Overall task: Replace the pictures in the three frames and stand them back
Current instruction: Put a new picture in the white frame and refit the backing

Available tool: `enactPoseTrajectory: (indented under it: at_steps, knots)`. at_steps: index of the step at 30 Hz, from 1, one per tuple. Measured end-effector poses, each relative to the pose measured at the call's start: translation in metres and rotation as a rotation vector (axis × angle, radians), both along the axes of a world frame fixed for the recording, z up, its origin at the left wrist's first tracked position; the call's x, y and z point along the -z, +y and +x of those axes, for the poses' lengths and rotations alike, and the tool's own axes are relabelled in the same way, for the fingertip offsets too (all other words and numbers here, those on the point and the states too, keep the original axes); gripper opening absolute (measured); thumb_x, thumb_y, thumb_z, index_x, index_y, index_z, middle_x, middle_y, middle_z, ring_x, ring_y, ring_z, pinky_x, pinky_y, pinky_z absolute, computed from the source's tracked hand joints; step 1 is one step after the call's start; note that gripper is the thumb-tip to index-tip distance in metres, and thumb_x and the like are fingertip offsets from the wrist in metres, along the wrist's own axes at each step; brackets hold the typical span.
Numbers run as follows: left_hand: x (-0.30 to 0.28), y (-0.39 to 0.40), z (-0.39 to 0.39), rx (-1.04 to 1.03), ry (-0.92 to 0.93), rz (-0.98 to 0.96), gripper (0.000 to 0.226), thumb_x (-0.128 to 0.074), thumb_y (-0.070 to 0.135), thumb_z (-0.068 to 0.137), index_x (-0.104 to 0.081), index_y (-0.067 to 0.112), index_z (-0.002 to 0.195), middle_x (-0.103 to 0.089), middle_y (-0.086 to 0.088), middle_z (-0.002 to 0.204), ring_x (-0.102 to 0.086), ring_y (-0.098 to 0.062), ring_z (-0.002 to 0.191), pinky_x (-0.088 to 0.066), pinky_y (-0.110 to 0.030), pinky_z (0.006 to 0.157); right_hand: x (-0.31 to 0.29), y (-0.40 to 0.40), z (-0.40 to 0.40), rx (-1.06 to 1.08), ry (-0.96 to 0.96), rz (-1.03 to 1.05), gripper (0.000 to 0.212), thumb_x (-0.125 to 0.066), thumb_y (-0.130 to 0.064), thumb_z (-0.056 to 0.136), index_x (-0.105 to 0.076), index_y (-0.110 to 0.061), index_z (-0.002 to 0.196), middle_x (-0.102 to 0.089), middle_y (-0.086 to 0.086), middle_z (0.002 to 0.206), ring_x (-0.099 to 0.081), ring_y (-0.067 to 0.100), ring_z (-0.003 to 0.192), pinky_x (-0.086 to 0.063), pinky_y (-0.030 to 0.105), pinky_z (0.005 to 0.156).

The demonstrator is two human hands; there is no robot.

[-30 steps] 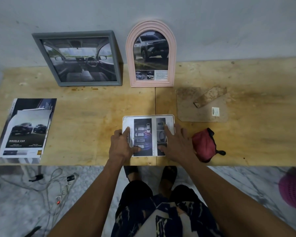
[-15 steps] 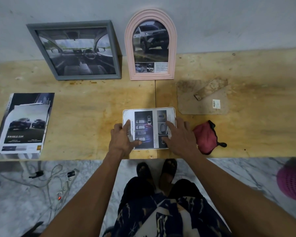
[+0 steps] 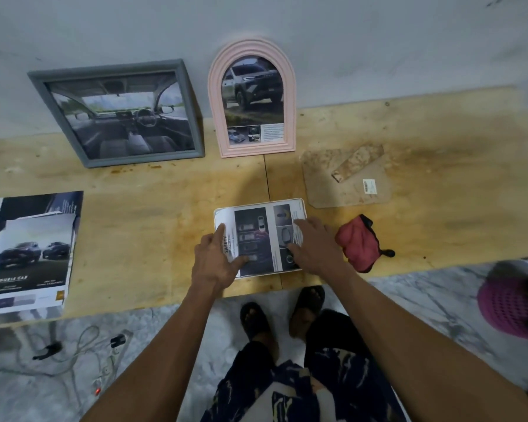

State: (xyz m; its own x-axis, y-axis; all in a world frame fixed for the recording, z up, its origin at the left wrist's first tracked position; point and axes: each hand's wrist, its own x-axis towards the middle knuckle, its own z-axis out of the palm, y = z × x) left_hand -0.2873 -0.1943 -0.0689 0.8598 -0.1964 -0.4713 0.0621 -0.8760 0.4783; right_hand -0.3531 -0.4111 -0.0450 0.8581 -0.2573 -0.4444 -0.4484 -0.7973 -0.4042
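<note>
A small white frame point(image 3: 299, 205) lies flat near the table's front edge, with a car-safety picture point(image 3: 261, 236) laid in it. My left hand point(image 3: 215, 263) grips the frame's left edge, thumb on the picture. My right hand point(image 3: 316, 248) rests on the picture's right side with its fingers spread and pressing down. A grey square frame point(image 3: 37, 83) with a car-interior picture leans on the wall at the back left. Beside it stands a pink arched frame point(image 3: 215, 95) holding a pickup picture.
A brown backing board point(image 3: 348, 193) with its stand flap lies right of the white frame. A red cloth pouch point(image 3: 358, 243) sits by my right hand. Car brochures point(image 3: 31, 254) are stacked at the table's left. Cables lie on the floor below; a pink mesh object point(image 3: 509, 306) sits at the right.
Both hands stay on the picture in the white frame, with only small shifts of the fingers. My view has tilted a little; nothing else on the table has moved.
</note>
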Motion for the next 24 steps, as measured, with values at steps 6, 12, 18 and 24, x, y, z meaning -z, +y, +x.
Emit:
enactPoseTrajectory:
  at_steps: [6,12,18,24]
  knots:
    - [-0.009,-0.028,0.007,-0.090,-0.114,0.175,0.090,-0.057,0.073,0.082,-0.031,0.018,0.148,-0.045,-0.016,0.137,-0.044,-0.038,0.125,-0.047,-0.051,0.091,0.001,-0.028,0.009,0.184,-0.128,0.196,0.047,-0.053,-0.021,0.093,-0.044,-0.017,0.139,-0.045,0.009,0.138,-0.046,0.027,0.124,-0.038,0.029,0.089]
    - [-0.020,-0.128,0.037,-0.049,-0.176,0.002,0.067,-0.056,0.054,0.093,-0.041,0.012,0.143,-0.047,-0.017,0.141,-0.044,-0.036,0.127,-0.042,-0.048,0.098,-0.003,-0.121,0.037,0.441,-0.202,0.089,0.041,-0.053,-0.019,0.093,-0.051,-0.015,0.134,-0.050,0.012,0.131,-0.052,0.030,0.115,-0.043,0.034,0.086]
    - [-0.011,-0.229,0.065,-0.033,0.003,-0.097,0.071,-0.064,0.055,0.087,-0.048,0.009,0.138,-0.054,-0.015,0.132,-0.053,-0.034,0.120,-0.050,-0.045,0.098,0.012,-0.202,0.049,0.604,-0.083,0.057,0.050,-0.054,-0.023,0.091,-0.043,-0.016,0.139,-0.041,0.011,0.139,-0.039,0.032,0.127,-0.045,0.043,0.095]
    - [0.005,-0.262,0.079,-0.085,0.028,0.110,0.063,-0.056,0.057,0.086,-0.056,0.006,0.123,-0.054,-0.020,0.125,-0.046,-0.038,0.118,-0.045,-0.044,0.093,0.036,-0.228,0.070,0.528,0.023,0.044,0.060,-0.054,-0.039,0.085,-0.041,-0.010,0.136,-0.042,0.015,0.138,-0.040,0.035,0.123,-0.037,0.043,0.100]
